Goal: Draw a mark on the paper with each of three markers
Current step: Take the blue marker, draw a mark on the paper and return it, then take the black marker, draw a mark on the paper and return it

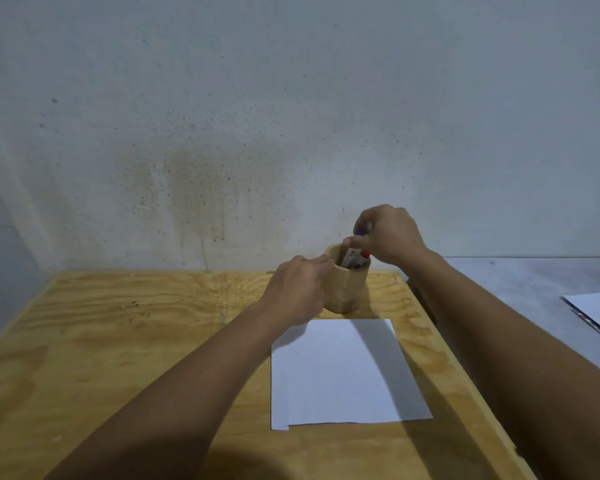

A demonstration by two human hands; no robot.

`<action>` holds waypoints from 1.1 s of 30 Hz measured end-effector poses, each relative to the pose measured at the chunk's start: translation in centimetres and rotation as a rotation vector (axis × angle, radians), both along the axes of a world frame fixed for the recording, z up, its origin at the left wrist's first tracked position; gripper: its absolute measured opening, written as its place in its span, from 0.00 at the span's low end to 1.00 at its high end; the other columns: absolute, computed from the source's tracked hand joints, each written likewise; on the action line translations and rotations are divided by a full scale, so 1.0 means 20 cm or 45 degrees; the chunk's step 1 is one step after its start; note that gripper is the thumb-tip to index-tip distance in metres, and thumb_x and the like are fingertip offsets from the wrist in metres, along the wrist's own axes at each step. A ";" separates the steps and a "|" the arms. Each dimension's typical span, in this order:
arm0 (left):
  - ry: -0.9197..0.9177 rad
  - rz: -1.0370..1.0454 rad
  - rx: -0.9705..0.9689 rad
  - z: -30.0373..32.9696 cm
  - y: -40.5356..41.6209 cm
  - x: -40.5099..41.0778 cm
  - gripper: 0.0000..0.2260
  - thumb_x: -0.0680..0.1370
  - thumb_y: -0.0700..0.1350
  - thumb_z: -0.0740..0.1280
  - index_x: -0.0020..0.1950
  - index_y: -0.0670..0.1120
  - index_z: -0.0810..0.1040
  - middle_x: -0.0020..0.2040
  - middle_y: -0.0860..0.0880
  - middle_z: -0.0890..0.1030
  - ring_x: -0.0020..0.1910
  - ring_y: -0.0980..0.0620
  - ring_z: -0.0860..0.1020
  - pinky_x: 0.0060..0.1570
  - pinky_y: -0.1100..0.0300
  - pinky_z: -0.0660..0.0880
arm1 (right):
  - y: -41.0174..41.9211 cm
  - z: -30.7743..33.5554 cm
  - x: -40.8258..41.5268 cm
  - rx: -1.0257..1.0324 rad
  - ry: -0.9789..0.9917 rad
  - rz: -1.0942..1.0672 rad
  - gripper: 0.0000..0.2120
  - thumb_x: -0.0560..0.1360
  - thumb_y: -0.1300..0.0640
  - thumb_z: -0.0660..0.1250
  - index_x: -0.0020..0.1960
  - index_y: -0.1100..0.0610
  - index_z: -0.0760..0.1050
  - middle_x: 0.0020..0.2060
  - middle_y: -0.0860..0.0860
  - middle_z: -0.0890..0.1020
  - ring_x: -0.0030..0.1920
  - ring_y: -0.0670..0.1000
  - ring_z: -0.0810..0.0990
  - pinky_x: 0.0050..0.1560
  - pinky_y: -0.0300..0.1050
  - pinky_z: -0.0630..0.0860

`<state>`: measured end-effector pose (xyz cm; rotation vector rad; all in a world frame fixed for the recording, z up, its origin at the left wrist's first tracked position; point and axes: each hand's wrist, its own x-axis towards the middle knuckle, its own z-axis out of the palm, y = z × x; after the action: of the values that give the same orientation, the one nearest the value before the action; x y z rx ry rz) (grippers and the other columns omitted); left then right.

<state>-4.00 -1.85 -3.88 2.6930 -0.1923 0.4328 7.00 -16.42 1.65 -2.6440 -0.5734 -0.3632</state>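
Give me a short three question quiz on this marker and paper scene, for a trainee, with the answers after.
1. True or false: the paper already bears a mark.
2. Which hand steadies the wooden cup? A left hand, B right hand
3. Fill in: the right hand's grip is on a marker with a ____ cap.

Key: 1 false, the visible sheet is blank. 2 A. 3 blue.

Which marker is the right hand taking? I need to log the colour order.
The blue-capped marker, pinched in the right hand above the cup. The red-capped one and another sit untouched inside.
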 end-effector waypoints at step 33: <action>-0.011 -0.003 -0.719 0.09 0.04 0.00 0.27 0.74 0.39 0.69 0.71 0.47 0.67 0.71 0.49 0.71 0.68 0.51 0.70 0.64 0.60 0.67 | -0.07 0.33 -0.28 1.125 0.144 0.378 0.07 0.74 0.66 0.68 0.53 0.63 0.78 0.48 0.59 0.83 0.43 0.54 0.86 0.44 0.47 0.83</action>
<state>-3.94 -0.99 -2.11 2.1369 -0.0613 0.4226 1.40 -17.89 8.34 -1.6959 -0.5814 -0.2824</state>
